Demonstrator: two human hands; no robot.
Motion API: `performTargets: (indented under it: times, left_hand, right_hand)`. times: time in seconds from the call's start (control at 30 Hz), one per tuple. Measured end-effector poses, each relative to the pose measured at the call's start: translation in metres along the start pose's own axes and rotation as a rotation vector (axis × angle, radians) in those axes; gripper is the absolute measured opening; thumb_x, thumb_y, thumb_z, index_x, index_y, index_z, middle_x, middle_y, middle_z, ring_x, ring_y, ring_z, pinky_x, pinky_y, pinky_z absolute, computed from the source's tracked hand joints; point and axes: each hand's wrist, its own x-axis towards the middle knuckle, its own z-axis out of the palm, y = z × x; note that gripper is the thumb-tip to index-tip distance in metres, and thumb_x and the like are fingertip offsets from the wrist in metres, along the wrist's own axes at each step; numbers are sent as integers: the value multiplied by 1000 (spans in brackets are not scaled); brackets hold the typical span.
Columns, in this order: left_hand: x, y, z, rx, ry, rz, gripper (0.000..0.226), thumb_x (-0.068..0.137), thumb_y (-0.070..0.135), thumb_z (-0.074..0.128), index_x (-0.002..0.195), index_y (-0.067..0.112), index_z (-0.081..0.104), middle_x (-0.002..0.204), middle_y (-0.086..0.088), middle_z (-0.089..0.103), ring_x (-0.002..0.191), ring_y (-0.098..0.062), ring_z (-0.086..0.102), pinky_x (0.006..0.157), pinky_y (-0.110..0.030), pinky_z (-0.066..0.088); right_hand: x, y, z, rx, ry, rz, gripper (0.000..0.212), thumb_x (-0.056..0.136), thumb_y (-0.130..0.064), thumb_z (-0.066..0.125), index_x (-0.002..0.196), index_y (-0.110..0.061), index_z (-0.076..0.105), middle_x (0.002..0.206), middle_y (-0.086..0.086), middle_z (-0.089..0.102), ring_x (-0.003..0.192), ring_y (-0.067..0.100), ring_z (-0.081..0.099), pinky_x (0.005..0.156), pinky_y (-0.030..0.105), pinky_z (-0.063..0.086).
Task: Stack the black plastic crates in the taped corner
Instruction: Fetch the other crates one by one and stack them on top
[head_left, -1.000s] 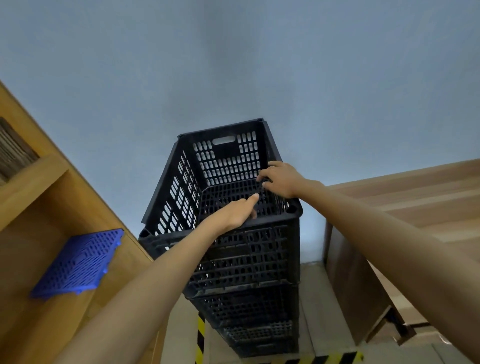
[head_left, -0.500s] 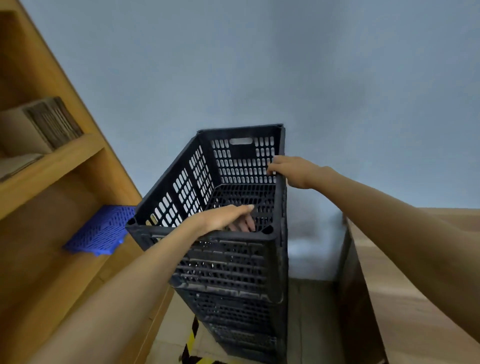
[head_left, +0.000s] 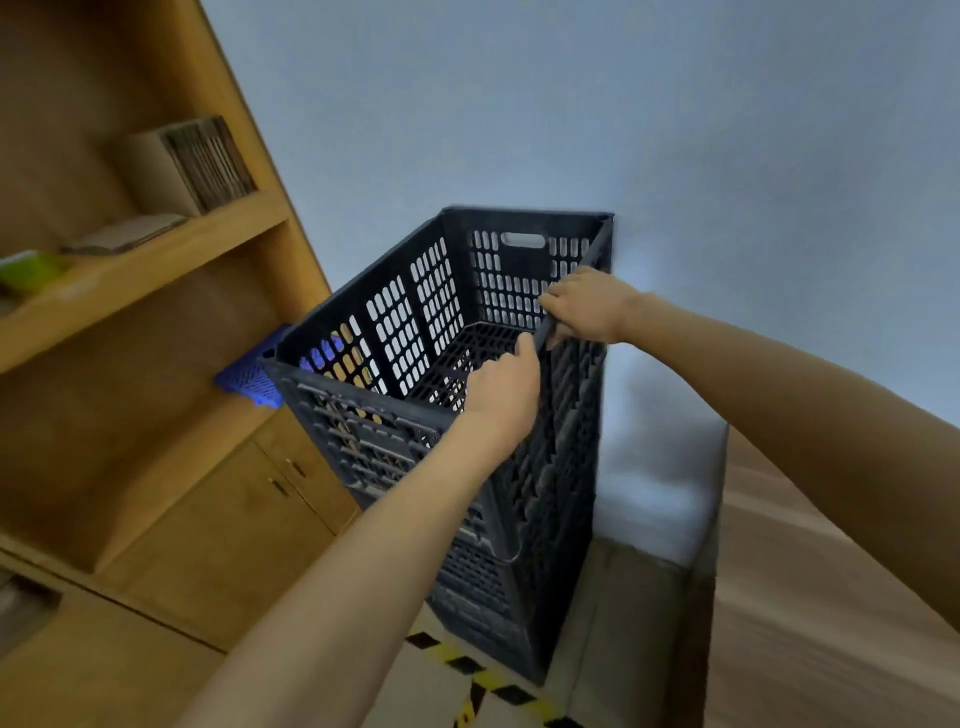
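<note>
Gripping the top black crate (head_left: 415, 332) with both hands. Left hand (head_left: 506, 392) is on the near rim close to the near-right corner, fingers curled over the edge into the crate: grip closed on the rim. Right hand (head_left: 584, 306) is on the right side rim, further back, fingers wrapped over the edge: grip closed on the same crate.

Top crate sits on a stack of black crates (head_left: 519, 571) below it; edges look roughly lined up, exact seating hard to tell. Count of lower crates unclear from this angle. Stack stands on the floor, its far side close against the grey wall (head_left: 571, 104).

Yellow-and-black hazard tape (head_left: 483, 680) runs on the floor just in front of the stack's base.

Wooden shelf unit (head_left: 156, 260) just left of the stack. A blue perforated panel (head_left: 247, 374) lies on a shelf there, partly hidden behind the crate's left wall. Cardboard pieces (head_left: 192, 163) on the shelf above. Wooden surface (head_left: 831, 597) to the right, blurred.
</note>
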Motion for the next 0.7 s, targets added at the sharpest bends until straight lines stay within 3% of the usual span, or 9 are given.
performTargets:
  times: [0.27,0.4,0.47,0.53,0.57,0.6,0.7]
  left_hand:
    - [4,-7,2,4,32,73,40,97,14,54,129,4,34,88,-12,59,70,-31,57,56,-38,39]
    - [7,-10,-2,-92,-66,65,50,97,33,54,133,8,29,78,-5,51,76,-33,62,58,-39,44]
    - [11,-18,-10,-214,-241,56,66,98,51,42,145,12,18,89,-8,59,86,-33,64,68,-42,50]
    - [12,-33,-19,-345,-412,10,79,95,66,25,155,18,7,129,-15,57,117,-33,56,97,-44,44]
    - [10,-43,-21,-362,-433,4,81,92,71,19,156,21,11,145,-11,47,132,-31,46,108,-44,35]
    - [7,-54,-22,-341,-410,11,80,91,73,14,154,25,22,150,-7,44,136,-29,42,112,-45,32]
    - [-6,-95,-18,-257,-217,13,63,97,62,17,125,22,58,116,-2,65,111,-25,59,91,-41,46]
  right_hand:
    - [-2,1,12,68,136,-4,55,89,-60,48,102,-7,59,101,9,65,98,29,60,91,42,45]
    - [0,-2,9,62,46,35,57,91,-60,47,112,-8,57,110,11,64,106,30,59,95,43,44]
    - [2,-4,3,34,-60,56,55,93,-56,46,121,-8,52,120,11,60,114,29,56,101,42,41]
    - [2,-6,-5,-21,-149,65,46,97,-40,51,130,-10,46,131,9,55,125,27,50,109,42,34]
    - [3,-7,-8,-58,-177,76,42,97,-30,53,134,-11,44,135,8,53,128,26,47,111,42,31]
    - [3,-9,-13,-104,-201,95,40,97,-23,53,135,-12,44,137,8,52,129,26,46,111,43,30]
    - [8,-25,-35,-136,-241,163,33,95,-12,54,128,-15,54,131,7,56,124,28,49,107,46,34]
